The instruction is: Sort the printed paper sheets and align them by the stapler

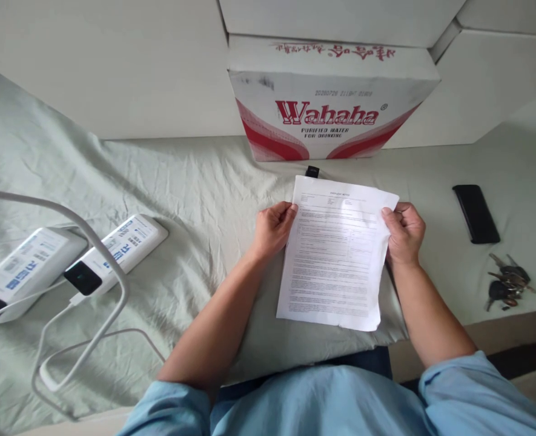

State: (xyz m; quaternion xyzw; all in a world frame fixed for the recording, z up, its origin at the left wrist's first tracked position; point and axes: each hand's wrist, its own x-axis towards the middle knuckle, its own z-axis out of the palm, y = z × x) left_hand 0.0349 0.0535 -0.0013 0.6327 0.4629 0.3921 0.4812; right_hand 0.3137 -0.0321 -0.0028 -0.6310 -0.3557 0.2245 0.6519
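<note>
A white printed sheet of paper (335,260) is held up in front of me, dense with small lines of text and slightly creased along its right and bottom edges. My left hand (273,227) pinches its left edge near the top, thumb over the paper. On the opposite side, my right hand (404,230) grips the upper right edge with the thumb on the printed face. Just past the paper's top edge a small black object (312,172) pokes out; most of it is hidden.
A Wahaha water carton (329,121) stands against white boxes behind the paper. Two white power banks (131,242) with cables (125,290) lie at left. To the right are a black phone (476,214) and a bunch of keys (512,281). A wrinkled pale green cloth (204,194) covers the surface.
</note>
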